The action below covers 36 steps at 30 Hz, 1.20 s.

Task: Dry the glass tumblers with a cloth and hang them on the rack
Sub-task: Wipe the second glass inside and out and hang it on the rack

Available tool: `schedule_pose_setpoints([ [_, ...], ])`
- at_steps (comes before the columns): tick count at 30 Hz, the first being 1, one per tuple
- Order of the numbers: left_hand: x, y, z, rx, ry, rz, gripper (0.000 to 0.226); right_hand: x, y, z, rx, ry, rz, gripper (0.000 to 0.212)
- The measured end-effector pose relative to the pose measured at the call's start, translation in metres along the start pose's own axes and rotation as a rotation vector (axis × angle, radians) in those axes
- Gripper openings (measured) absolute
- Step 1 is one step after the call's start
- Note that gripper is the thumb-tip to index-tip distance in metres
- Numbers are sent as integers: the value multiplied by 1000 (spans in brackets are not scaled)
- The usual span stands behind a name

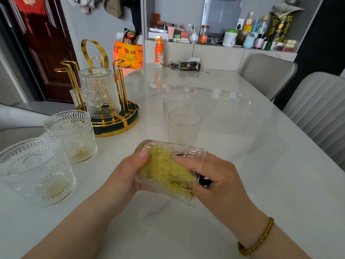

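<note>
Currently held tumbler (168, 152): on its side above the table (242, 128), mouth turned toward the right hand.
Left hand (121, 176): grips the held tumbler at its base end, thumb laid over the upper wall.
Right hand (224, 180): fingers pushed into the mouth and curled round the yellow cloth; a beaded bracelet (257, 238) is on the wrist.
Yellow cloth (166, 171): bunched inside the held tumbler, filling most of it.
Rack (115, 124): gold wire pegs on a dark round base, standing at the table's far left.
Hung tumbler (99, 92): inverted over the rack's near pegs.
Left pair (71, 135) (35, 171): two tumblers upright by the table's left edge, in front of the rack.
Centre pair (183, 126) (175, 103): two tumblers upright, one behind the other, beyond the held tumbler.
</note>
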State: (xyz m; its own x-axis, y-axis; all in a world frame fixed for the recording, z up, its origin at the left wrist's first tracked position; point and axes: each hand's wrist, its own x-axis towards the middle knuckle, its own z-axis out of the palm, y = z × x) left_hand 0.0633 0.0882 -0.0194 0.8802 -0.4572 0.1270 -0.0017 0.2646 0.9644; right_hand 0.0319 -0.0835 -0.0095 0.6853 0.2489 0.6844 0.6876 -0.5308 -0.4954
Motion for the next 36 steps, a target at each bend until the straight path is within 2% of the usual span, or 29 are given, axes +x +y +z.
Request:
schedule_pose_setpoints([
  [1,0,-2,1,11,30,-35,43,-1,2,1,-7,7,-8,45],
  [3,1,-4,1,23,31,-89,41,1,-2,-1,129,33,92,45],
  [5,0,-4,1,9,-81,-91,64,3,-5,-3,409,80,311,41],
  [7,-1,-4,-2,-65,-139,-70,95,5,-4,-2,630,107,563,45],
  [8,-1,-4,-5,-113,-144,-51,104,5,-2,-1,727,116,659,42],
  [10,1,-4,-7,-143,-122,-2,108,7,0,0,871,107,777,34],
  [13,3,-4,-8,-63,-64,29,101,8,-1,-3,796,80,706,32],
  [16,2,-3,-6,92,-20,14,101,5,-3,-5,456,31,396,35],
  [19,2,-5,-1,95,30,-39,70,-1,0,-3,265,-43,212,48],
  [21,0,-8,-1,82,33,-69,56,1,-2,-4,298,-37,252,46],
  [23,-2,-8,-3,68,-48,-83,77,4,-6,-6,445,14,365,38],
  [25,-2,-6,-5,45,-133,-60,102,6,-7,-4,608,72,542,39],
  [27,-1,-4,-7,6,-150,-9,110,7,-3,-2,819,101,722,34],
  [29,1,-5,-7,17,-102,42,104,7,2,-2,990,90,823,31],
  [32,3,-6,-9,84,-20,81,94,7,1,-3,918,36,765,27],
  [36,2,-6,-6,158,38,58,104,5,-1,-7,486,7,396,34],
])
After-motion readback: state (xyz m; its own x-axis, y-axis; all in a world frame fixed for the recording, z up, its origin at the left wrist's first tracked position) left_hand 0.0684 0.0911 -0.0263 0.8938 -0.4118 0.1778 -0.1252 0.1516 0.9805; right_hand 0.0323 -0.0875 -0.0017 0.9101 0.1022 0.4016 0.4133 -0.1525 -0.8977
